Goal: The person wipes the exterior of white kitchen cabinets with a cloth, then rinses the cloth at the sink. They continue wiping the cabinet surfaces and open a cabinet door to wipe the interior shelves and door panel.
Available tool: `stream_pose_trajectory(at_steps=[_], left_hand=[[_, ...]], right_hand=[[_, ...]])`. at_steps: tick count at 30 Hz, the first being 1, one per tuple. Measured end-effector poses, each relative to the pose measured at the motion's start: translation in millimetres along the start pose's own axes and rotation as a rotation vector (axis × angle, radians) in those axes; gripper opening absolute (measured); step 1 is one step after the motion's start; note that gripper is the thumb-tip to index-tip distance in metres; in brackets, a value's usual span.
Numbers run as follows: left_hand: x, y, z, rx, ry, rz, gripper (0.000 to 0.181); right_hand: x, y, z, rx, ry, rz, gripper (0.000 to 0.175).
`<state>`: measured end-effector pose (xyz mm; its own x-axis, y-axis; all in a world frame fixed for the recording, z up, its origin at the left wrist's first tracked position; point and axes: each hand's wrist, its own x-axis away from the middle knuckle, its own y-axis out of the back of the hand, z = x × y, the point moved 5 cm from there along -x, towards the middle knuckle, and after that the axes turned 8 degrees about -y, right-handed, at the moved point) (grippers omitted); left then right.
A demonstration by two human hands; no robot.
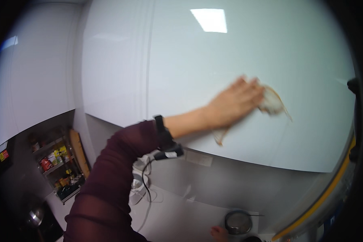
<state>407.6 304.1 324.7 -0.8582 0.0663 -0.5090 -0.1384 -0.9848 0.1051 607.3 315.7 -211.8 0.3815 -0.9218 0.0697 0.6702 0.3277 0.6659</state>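
Note:
My left hand (234, 104) presses a pale cloth with an orange-brown edge (272, 101) against a glossy white cabinet door (181, 69). The fingers lie over the cloth, whose loose ends stick out past the fingertips and below the palm. Hand and cloth are slightly blurred. At that wrist sits a black strap (163, 131) with a small black device (169, 153) and a cable. Low in the picture, only part of my right hand (219, 233) shows, close to a round metal pan (238, 222); whether it holds anything is not visible.
Below the cabinets runs a white counter (169, 211) with white appliances (137, 187) at the wall. To the left are a shelf rack of packets and jars (59, 165), a wooden board (78, 151) and a cooktop with a metal pan (34, 216). A yellow-edged curved band (320, 196) lines the right.

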Motion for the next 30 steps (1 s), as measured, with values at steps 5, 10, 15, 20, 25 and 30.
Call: stream_pose_trajectory(at_steps=[5, 10, 15, 20, 25, 30], left_hand=[[151.3, 100.6, 155.6, -0.393, 0.324, 0.045, 0.045], [343.1, 206.0, 243.2, -0.713, 0.713, 0.001, 0.037], [517.1, 244.5, 200.7, -0.787, 1.34, -0.081, 0.034], [571.5, 218.2, 137.8, -0.616, 1.711, -0.156, 0.046], [495.8, 176.4, 55.1, -0.246, 1.986, -0.531, 0.06], [401.8, 98.9, -20.6, 0.943, 2.094, -0.966, 0.046]], right_hand=[[4.1, -22.7, -15.5, 0.021, -0.03, 0.077, 0.03], [36.9, -36.0, -31.2, 0.072, -0.171, 0.084, 0.03], [70.7, -50.5, -49.6, -0.226, -0.515, 0.175, 0.028], [87.2, -81.5, -61.8, -0.459, -0.503, 0.219, 0.027], [83.1, -114.2, -20.3, -0.751, -0.458, 0.343, 0.027], [76.5, -98.0, 75.7, -0.519, -0.373, 0.274, 0.02]])
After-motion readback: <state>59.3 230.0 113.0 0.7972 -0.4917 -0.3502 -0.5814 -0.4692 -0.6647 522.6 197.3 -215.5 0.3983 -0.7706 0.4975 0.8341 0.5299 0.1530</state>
